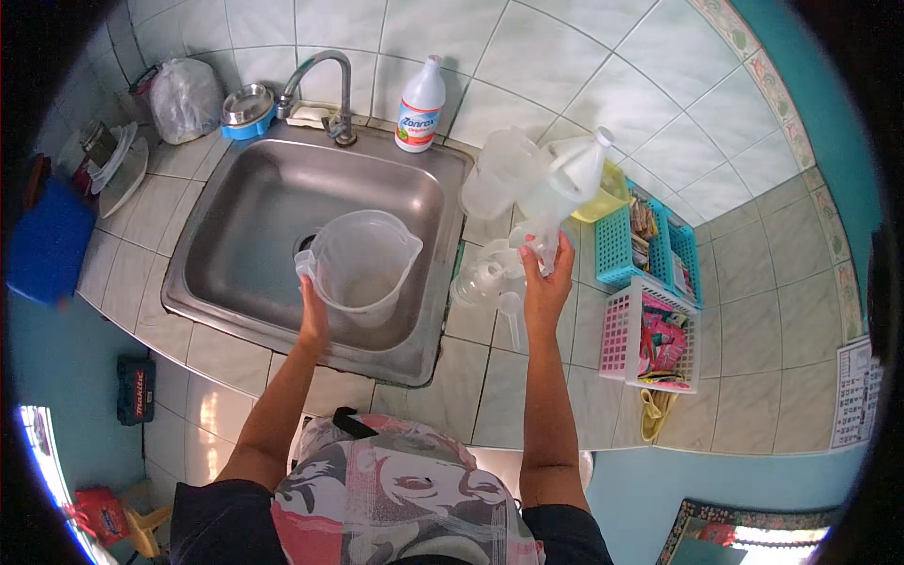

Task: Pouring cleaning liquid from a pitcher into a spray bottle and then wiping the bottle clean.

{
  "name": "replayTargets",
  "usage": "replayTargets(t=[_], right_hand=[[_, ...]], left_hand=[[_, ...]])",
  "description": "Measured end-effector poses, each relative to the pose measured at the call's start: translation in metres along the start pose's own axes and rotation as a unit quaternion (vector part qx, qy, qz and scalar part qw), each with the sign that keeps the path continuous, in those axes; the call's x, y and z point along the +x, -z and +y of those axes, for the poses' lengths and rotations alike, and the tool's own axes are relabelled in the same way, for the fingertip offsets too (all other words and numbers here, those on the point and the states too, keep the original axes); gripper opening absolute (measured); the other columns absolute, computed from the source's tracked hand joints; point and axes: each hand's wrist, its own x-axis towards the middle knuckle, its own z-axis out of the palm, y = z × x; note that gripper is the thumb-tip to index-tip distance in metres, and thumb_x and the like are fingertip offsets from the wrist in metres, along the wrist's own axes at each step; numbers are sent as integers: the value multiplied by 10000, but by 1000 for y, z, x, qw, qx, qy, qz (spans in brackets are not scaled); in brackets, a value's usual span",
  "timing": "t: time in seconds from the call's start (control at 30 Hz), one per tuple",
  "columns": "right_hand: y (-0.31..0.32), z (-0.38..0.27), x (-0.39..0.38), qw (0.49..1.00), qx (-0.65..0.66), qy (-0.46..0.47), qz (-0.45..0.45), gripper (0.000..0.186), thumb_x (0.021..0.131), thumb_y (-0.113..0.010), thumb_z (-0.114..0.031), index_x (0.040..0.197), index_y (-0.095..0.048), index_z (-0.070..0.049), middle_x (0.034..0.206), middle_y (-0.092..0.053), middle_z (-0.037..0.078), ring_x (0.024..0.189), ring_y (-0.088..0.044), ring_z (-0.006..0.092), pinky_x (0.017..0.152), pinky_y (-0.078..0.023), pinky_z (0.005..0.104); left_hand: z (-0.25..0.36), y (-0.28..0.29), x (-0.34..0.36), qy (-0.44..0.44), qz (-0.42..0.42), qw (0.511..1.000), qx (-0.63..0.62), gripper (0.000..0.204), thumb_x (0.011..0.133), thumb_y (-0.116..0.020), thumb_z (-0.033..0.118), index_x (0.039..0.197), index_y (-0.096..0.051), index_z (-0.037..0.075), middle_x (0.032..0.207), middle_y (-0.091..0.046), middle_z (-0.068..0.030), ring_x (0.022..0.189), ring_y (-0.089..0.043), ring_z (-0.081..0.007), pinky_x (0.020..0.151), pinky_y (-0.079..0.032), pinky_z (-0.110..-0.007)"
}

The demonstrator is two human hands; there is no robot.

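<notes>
My left hand (313, 311) grips the handle of a translucent plastic pitcher (363, 264) held over the steel sink (217, 217), its spout to the right. On the counter right of the sink, my right hand (546, 268) has its fingers closed on a small translucent plastic piece (537, 231). Beside that hand lie several clear plastic lids or cups (480, 278) and a white plastic spoon (511, 315). Behind them stand another translucent container (488, 174) and a large jug (560, 184) with a white cap.
A steel faucet (344, 104), a white bottle (421, 104), a bagged item (185, 99) and a blue-based container (247, 118) line the back. Stacked plates (122, 188) sit left. At right are turquoise baskets (617, 250), a pink-white basket (617, 339) and a yellow container (607, 193).
</notes>
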Motion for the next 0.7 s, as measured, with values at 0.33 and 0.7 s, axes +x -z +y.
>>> replayTargets(t=[0.33, 0.7], right_hand=[[-3, -4, 6, 999, 21, -7, 24, 481, 781, -629, -59, 1193, -386, -7, 1060, -553, 133, 970, -541, 188, 818, -427, 283], [-4, -2, 5, 999, 26, -16, 31, 482, 782, -630, -76, 1196, -391, -12, 1035, -561, 127, 935, -556, 176, 795, -442, 281]], left_hand=[[11, -3, 41, 6, -42, 994, -97, 731, 763, -512, 497, 1298, -348, 27, 1347, -344, -114, 1243, -304, -259, 1048, -192, -378], [53, -61, 53, -4, 0, 985, -170, 526, 775, -584, 336, 1171, -478, 7, 1164, -493, -97, 1091, -445, -218, 931, -340, -334]])
